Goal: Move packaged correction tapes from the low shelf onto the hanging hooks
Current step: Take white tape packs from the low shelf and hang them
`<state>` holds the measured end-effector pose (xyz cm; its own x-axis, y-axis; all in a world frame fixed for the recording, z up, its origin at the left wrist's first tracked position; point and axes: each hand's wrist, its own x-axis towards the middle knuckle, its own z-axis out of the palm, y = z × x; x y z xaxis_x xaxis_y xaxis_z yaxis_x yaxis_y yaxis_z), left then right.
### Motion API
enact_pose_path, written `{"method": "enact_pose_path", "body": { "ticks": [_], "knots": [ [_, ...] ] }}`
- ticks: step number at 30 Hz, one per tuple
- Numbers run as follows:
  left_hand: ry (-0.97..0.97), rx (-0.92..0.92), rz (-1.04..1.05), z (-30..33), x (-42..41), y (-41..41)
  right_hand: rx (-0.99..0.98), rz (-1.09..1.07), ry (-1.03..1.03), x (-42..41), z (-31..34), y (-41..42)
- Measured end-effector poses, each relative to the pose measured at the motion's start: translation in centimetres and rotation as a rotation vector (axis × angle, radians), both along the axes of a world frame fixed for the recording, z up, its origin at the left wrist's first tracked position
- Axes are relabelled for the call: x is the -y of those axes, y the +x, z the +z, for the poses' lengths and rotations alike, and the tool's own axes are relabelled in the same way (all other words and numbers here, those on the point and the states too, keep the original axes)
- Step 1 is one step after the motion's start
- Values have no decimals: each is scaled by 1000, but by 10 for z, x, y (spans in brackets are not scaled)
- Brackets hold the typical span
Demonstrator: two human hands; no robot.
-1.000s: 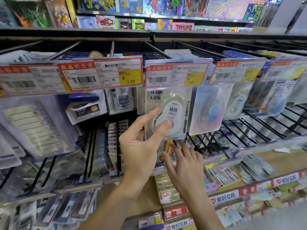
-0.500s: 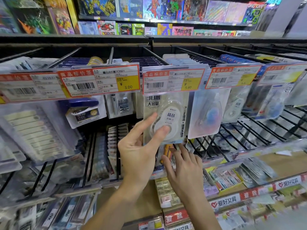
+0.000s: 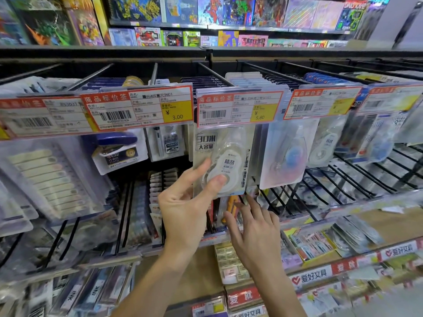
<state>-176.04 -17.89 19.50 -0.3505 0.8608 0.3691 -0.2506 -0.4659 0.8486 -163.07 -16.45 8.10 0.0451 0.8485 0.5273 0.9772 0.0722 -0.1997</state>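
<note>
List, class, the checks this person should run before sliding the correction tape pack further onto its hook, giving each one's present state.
1. Left hand holds the correction tape pack, thumb on its front: ok.
2. Pack roughly upright under the 5.80 price tag: ok.
3. Pack's hang hole on the hook: cannot tell, the tag hides the top.
4. Right hand free to help: ok, fingers spread below the pack, holding nothing.
5. Room on that hook: cannot tell.
6. Blue pack to the right not snagged: cannot tell, edges sit close.

White correction tape pack [image 3: 223, 163] upright, seemingly hooked.
</note>
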Motion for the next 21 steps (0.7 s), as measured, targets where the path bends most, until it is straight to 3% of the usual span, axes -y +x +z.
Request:
{"method": "enact_pose_path", "body": {
  "ticks": [21],
  "knots": [
    [10, -39, 19, 8, 13, 8, -9, 1, 26, 2, 1, 1]
  ]
}}
